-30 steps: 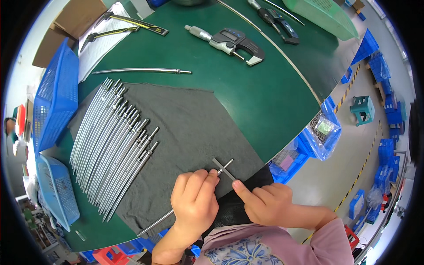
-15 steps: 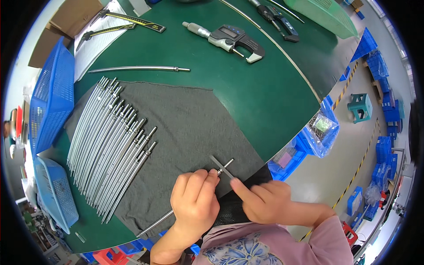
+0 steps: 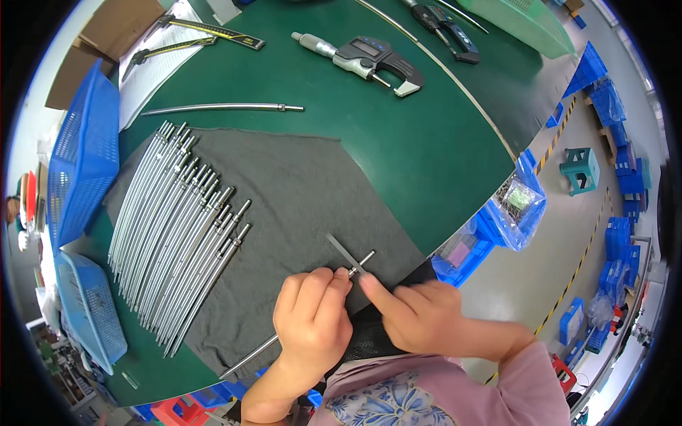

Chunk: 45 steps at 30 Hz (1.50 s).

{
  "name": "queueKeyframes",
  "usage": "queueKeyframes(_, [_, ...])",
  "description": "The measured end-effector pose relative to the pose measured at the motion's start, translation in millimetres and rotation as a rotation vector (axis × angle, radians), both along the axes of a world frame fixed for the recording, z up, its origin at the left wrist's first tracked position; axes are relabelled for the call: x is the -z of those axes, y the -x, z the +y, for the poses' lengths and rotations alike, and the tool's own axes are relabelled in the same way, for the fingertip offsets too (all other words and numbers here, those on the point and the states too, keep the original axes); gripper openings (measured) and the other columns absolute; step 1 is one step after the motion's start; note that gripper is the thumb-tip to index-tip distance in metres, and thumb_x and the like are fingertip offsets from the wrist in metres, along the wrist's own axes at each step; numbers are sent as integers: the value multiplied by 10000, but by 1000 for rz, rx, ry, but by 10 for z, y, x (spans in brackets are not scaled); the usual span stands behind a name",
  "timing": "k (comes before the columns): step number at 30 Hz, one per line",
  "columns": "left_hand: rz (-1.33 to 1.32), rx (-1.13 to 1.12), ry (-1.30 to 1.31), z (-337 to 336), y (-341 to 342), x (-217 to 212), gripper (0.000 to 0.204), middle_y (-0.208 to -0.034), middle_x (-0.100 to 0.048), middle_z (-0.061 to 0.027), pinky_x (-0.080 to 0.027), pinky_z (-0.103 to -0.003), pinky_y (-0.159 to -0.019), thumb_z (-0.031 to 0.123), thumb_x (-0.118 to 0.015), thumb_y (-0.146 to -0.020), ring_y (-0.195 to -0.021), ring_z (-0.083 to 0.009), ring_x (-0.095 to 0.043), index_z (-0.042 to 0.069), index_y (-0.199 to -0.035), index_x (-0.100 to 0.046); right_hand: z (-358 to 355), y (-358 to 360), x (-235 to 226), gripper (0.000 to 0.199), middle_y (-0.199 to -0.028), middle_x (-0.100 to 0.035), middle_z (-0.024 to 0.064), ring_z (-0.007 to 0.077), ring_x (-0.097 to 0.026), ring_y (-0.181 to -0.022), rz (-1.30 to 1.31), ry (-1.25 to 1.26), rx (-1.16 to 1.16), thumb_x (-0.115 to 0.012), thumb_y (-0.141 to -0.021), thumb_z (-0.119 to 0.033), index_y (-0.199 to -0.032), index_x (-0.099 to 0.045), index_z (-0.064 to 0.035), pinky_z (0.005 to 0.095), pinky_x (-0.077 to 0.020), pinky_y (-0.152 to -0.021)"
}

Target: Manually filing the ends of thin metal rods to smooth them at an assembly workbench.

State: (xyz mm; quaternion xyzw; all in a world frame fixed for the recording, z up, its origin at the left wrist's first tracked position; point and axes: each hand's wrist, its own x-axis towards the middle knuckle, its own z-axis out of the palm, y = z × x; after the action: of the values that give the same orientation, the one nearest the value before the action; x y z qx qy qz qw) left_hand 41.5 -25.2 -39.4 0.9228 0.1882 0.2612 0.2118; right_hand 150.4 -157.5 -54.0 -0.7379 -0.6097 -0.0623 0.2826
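Observation:
My left hand is closed round a slim metal rod. The rod slants from the cloth at lower left up to its stepped end, which pokes out past my fingers. Closed on a thin flat file, my right hand has its index finger stretched along it. The file lies crosswise over the rod's stepped end, just beyond my left fingertips. Both hands are over the near right part of a grey cloth. My palms hide the rod's middle and the file's near end.
Several similar rods lie in a row on the cloth. Beyond it are a single rod, a digital micrometer and calipers. Blue baskets stand at the left. Blue bins sit beside the table's right edge.
My right hand has slid the file up and to the left across the rod's end. My left hand keeps its hold on the rod, nearly in place.

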Motion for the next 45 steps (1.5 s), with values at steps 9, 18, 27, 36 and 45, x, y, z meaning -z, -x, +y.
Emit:
queueKeyframes(9, [4,1,1,-7,4,8,240,-853,-590,-84,-463,-338,-597,-32,-686,-655,-703,-245,-553,-15,-893,-662,-142,-7,31,521,-547,-344,-56,91,-369,-394,22,13,-14,-606,-609,-100,-1123,-686,-87,247,-295,-380])
queueKeyframes(18, [4,-3,-35,3,0,15,224,-835,-586,-86,-456,-340,-589,-34,-703,-664,-697,-252,-548,-4,-881,-655,-323,-15,45,528,-515,-315,-41,95,-353,-389,80,0,-35,-620,-607,-82,-1131,-682,-73,262,-276,-385])
queueKeyframes(27, [-17,-50,-107,-21,-10,-36,226,-832,-587,-94,-456,-343,-577,-43,-717,-671,-681,-262,-557,16,-874,-639,-438,-200,240,451,-516,-447,29,185,-432,-381,254,-139,130,-580,-730,70,-1176,-623,13,315,-313,-397])
queueKeyframes(36, [-20,229,-168,-152,-163,-187,237,-826,-591,-59,-458,-294,-500,56,-743,-661,-609,-193,-578,27,-880,-658,-524,-224,247,467,-526,-488,36,182,-451,-391,360,-323,252,-580,-736,69,-1197,-620,3,303,-320,-396])
queueKeyframes(45, [-30,212,-165,-126,-296,4,217,-791,-561,-72,-451,-369,-646,-8,-728,-652,-760,-274,-557,28,-846,-639,-502,-18,238,579,-494,-383,-14,130,-407,-376,344,-277,153,-571,-618,33,-1192,-633,-7,278,-306,-372])
